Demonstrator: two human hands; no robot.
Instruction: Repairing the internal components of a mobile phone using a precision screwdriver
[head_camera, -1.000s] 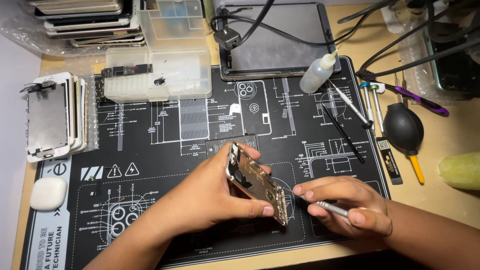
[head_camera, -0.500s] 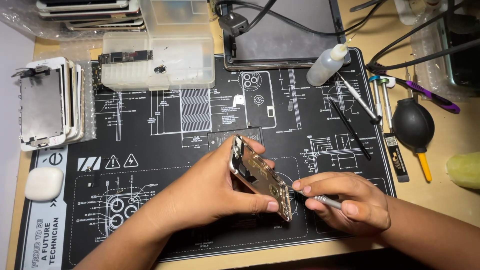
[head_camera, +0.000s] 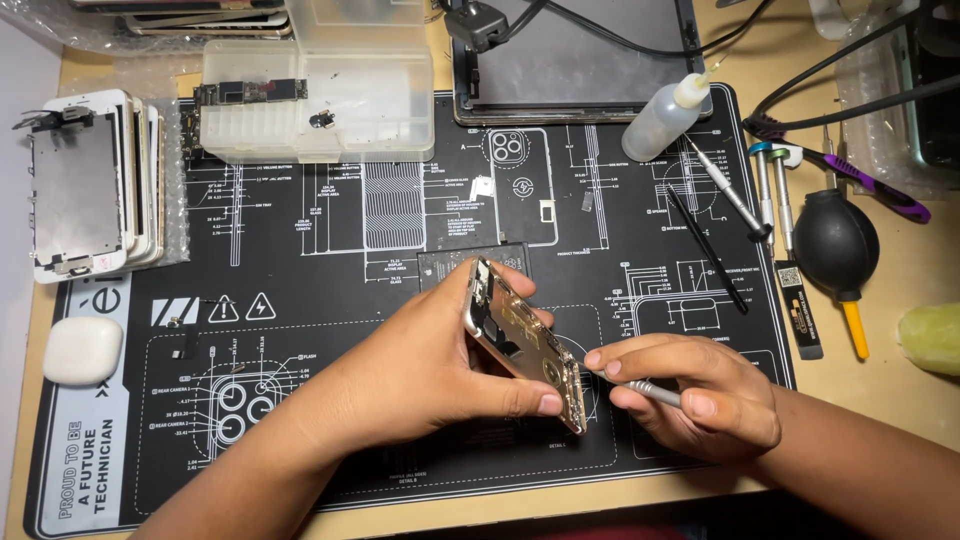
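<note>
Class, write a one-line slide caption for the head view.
Left hand tilts an opened phone chassis above a black repair mat while right hand applies a slim metal tool.

— That opened phone frame (head_camera: 522, 345), is it metal?
— Looks it: pale gold, glossy along its edge. The screwdriver (head_camera: 652, 391) shaft is brushed steel.
— And the work mat (head_camera: 330, 240)?
— Matt black rubber, smooth. The parts box (head_camera: 330, 105) at its far edge is frosted plastic; the table (head_camera: 905, 290) is bare pale wood.
</note>
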